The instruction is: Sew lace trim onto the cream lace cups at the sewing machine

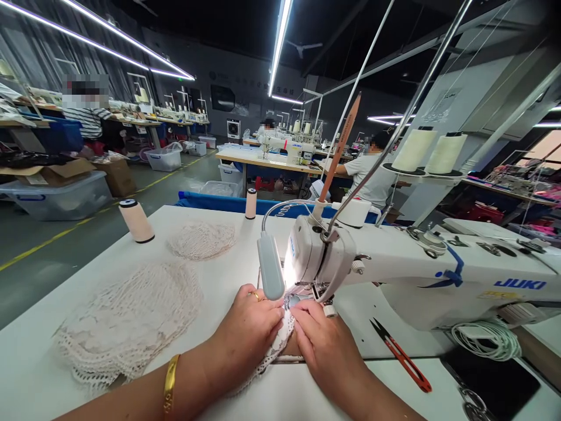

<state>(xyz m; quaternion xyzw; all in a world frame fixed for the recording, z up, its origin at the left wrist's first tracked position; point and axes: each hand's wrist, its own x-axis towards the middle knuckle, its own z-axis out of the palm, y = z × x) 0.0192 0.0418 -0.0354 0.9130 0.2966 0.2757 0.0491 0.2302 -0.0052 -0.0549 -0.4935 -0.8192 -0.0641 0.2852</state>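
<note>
A white JUKI sewing machine (407, 251) stands on the table, its small lamp (270, 266) lighting the needle area. Under the presser foot runs a strip of white lace (280, 342) with a holed edge. My left hand (249, 327) pinches the lace from the left, close to the foot. From the other side, my right hand (328, 345) presses fingers and thumb together on the same lace. The needle itself is hidden. Left of my hands lie a large pile of lace pieces (135, 316) and a smaller lace pile (201, 240).
Red-handled thread snips (403, 356) lie right of my right hand, near a coil of pale cord (486, 339). Two thread spools (137, 221) stand along the table's far side. Metal scissors (475, 403) rest at lower right. Co-workers (372, 169) sit at other tables.
</note>
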